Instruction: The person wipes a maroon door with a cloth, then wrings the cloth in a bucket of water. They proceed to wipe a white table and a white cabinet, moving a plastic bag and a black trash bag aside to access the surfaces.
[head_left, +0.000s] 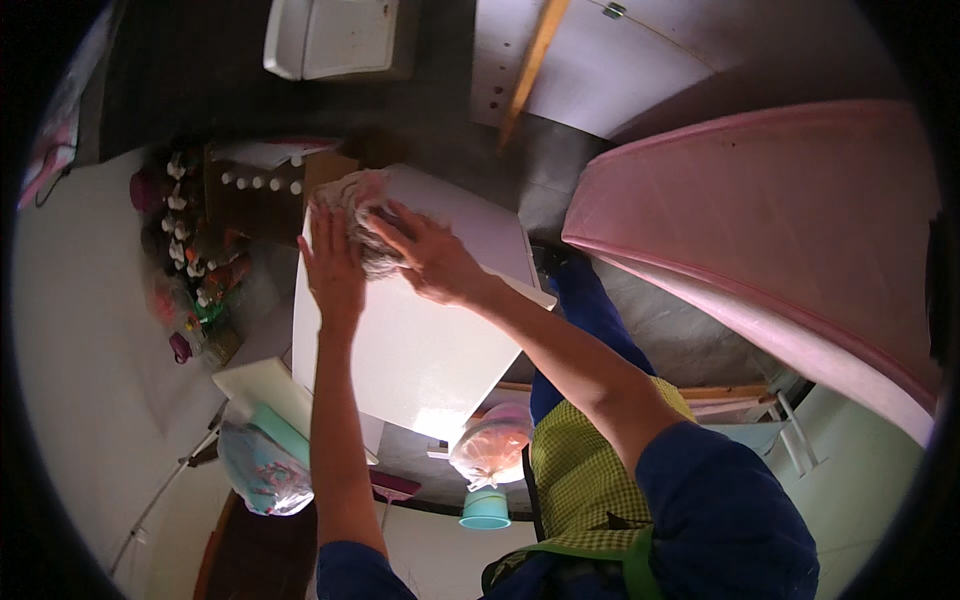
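Observation:
A crumpled, patterned cloth (351, 191) lies at the far end of a white piece of furniture with flat panels (420, 345). My right hand (435, 259) presses down on the cloth, its fingers bent over the bunched fabric. Beside it, my left hand (335, 274) is laid flat with spread fingers at the cloth's left part; its thumb is hidden. Both forearms stretch out over the white surface, which catches a bright glare at its near edge.
A pink-covered mattress (750, 195) leans at right. Bottles (180, 232) crowd the left wall, near a brown crate (255, 206). A filled plastic bag (491, 446), a turquoise bucket (485, 508) and another bag (266, 472) stand nearby. A white bin (349, 37) is at the top.

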